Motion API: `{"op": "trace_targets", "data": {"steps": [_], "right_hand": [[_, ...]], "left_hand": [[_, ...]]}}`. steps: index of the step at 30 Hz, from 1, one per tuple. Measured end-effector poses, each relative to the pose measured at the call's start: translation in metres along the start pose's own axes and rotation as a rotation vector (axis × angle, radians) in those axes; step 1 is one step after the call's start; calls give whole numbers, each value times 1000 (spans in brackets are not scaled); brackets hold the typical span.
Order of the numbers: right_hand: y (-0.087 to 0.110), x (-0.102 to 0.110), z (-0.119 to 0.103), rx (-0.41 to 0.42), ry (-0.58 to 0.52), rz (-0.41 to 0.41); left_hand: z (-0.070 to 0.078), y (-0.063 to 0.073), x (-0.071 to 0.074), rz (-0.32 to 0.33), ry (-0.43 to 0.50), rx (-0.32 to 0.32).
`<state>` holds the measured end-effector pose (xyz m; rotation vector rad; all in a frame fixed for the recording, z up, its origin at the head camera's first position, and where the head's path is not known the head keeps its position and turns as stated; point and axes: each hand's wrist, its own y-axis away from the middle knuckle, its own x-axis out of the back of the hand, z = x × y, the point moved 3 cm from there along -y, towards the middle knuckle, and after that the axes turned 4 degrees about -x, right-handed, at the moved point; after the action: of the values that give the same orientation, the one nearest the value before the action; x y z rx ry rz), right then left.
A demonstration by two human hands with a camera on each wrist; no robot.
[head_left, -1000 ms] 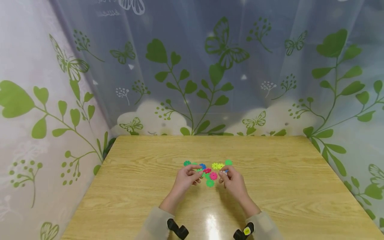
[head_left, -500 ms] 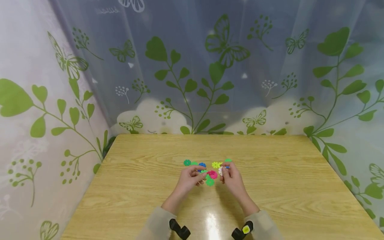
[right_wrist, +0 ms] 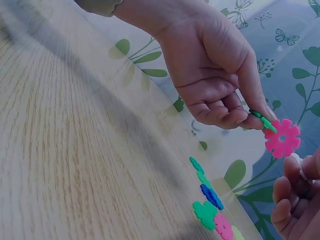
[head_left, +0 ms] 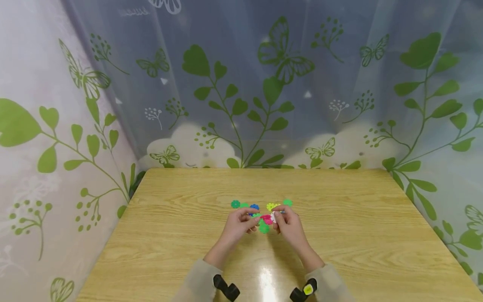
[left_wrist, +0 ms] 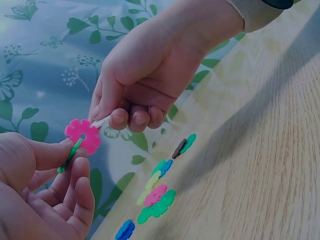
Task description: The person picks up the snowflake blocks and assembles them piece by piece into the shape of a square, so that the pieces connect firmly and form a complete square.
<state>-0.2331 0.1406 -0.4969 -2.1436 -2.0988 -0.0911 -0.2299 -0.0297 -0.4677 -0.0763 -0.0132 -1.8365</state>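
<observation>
Between thumb and fingers, my left hand (head_left: 235, 224) pinches a green snowflake disc (left_wrist: 70, 156), the notched, flower-shaped building kind. A pink snowflake disc (left_wrist: 91, 143) is joined to it, standing out at an angle towards the right. My right hand (head_left: 291, 225) pinches a white snowflake disc (right_wrist: 297, 159), mostly covered by the fingertips. In both wrist views the white disc's edge is right at the pink disc's rim, on the side opposite the green one. Both hands are raised above the loose discs.
Several loose discs lie on the wooden table (head_left: 181, 218) behind and under the hands: dark green (head_left: 235, 204), blue (head_left: 254, 206), yellow (head_left: 270, 206), light green (head_left: 288, 202), brown (left_wrist: 178, 148) and another pink one (left_wrist: 155, 195). A printed curtain (head_left: 226, 84) surrounds the table's far and side edges.
My right hand has moved left with the white disc, bringing it up to the pink disc. My left hand has shifted slightly right, and the joined pink disc has turned a little.
</observation>
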Motion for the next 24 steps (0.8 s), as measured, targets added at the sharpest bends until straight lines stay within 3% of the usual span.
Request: {"op": "trace_targets", "data": {"steps": [9,16,24], "right_hand": [[12,0,-19,-38,13,-45],[6,-3,2,-9,-5,-29],[10,-8,-9,26,-13,-32]], "left_hand": [[-26,-11,-1,1,-53,-58],[0,3,-5,5,-59,-41],[1,3,-3,9,-29,-45]]}}
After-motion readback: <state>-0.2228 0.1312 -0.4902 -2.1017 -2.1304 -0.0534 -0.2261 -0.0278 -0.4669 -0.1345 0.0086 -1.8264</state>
